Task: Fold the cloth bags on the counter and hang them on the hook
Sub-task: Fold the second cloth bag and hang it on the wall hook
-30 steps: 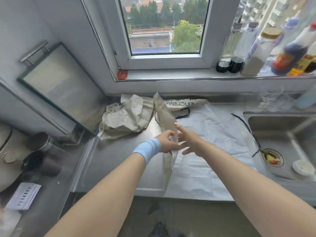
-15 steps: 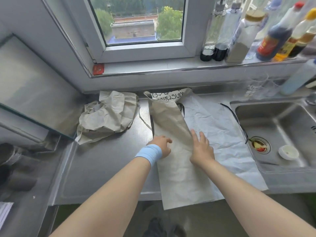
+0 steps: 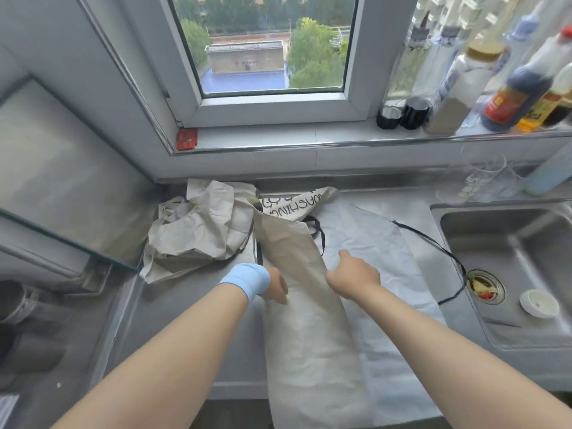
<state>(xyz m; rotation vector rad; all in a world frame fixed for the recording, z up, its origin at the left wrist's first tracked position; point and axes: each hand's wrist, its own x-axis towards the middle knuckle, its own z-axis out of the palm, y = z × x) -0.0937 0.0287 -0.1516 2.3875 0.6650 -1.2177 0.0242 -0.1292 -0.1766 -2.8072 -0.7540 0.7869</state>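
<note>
Well, the beige bag (image 3: 309, 320) lies as one long narrow strip down the middle of the counter (image 3: 192, 320). It runs from near the back edge to past the front edge, where its near end hangs free. Under it a white bag (image 3: 371, 243) is spread flat, toward the sink (image 3: 510, 243) side.

The left hand (image 3: 275, 287) (the one with the blue wristband (image 3: 247, 278)) is at the strip's left border with the fingers bent down. I cannot tell whether it pinches the cloth or only presses it. The right hand (image 3: 353, 278) rests on the right border, loose, forefinger stretched forward, and it holds nothing.

I think the step is to flatten this lengthwise fold before the strip is folded short. To do it well, both long borders should be pressed and the cloth smoothed from the middle toward the back edge, so that the crease stays straight. The hanging end should then come up onto the counter without dragging the white bag along.

A crumpled bag (image 3: 198, 233) waits in the back left corner and a printed bag (image 3: 294, 202) at the back edge. I see no hook.
</note>
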